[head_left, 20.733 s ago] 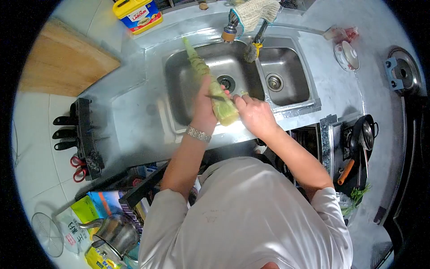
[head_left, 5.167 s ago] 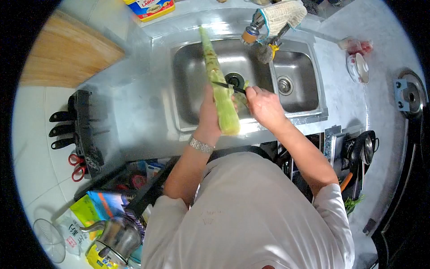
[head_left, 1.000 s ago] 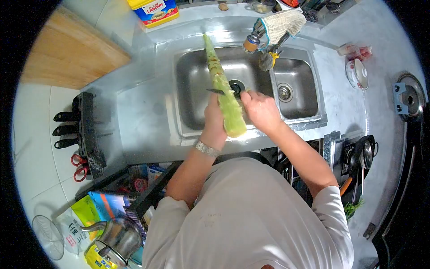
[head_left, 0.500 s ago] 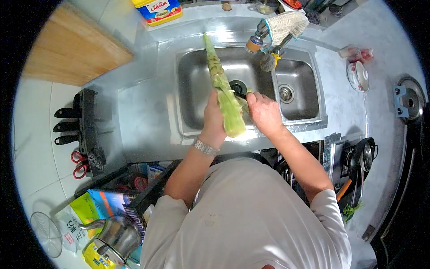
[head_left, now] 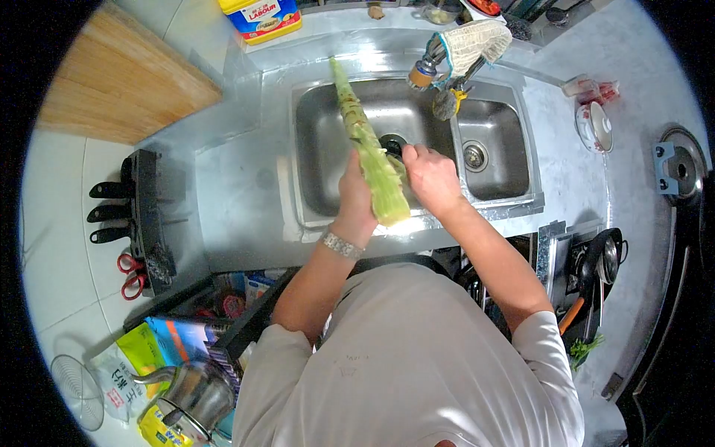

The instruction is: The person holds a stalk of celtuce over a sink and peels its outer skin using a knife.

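A long pale-green celtuce stem slants over the large sink basin, its thick cut end toward me and its thin end toward the back edge. My left hand is wrapped around the lower part from the left side. To the right of the stem, my right hand is closed on a small dark tool, mostly hidden by the fingers, whose kind I cannot make out. A loose green strip of peel hangs between the stem and my right hand.
A small basin adjoins on the right, with the tap and a cloth behind. Knives and red scissors hang in a rack at left. A lidded pot stands on the right counter.
My right hand has shifted slightly left and toward the far side along the stem. The stem's thin end has swung a little to the left; my left hand keeps its grip.
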Action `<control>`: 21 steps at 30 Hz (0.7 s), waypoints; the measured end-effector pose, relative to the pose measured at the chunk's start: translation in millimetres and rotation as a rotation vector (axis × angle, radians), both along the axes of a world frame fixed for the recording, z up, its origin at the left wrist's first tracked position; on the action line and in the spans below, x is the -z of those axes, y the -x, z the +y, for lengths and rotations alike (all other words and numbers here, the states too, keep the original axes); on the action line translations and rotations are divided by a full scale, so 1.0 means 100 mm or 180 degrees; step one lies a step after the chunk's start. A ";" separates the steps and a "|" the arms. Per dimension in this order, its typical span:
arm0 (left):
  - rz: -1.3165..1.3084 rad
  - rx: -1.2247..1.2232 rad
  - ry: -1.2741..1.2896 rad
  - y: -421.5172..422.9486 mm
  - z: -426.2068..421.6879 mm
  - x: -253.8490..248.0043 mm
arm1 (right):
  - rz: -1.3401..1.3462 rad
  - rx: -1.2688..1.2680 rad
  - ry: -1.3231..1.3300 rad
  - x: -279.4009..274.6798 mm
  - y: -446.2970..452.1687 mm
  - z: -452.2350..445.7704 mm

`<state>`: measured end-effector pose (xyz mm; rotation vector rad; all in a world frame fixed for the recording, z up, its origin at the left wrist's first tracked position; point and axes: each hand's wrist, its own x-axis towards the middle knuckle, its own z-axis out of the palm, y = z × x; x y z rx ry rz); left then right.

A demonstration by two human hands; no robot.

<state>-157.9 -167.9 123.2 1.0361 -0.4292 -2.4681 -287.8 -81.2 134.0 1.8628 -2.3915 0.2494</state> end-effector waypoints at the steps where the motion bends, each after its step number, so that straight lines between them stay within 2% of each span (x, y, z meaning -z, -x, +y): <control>1: -0.0047 -0.0004 0.0060 0.00 -0.01 -0.03 | 0.0003 0.0004 0.0001 -0.01 0.00 -0.03; 10: 0.0246 -0.0009 -0.0047 -0.04 0.03 -0.06 | -0.0151 -0.0004 -0.0171 0.02 0.00 -0.26; 21: 0.0057 -0.0149 0.0226 -0.11 -0.03 -0.09 | -0.0307 -0.0183 -0.0228 0.07 -0.01 -0.49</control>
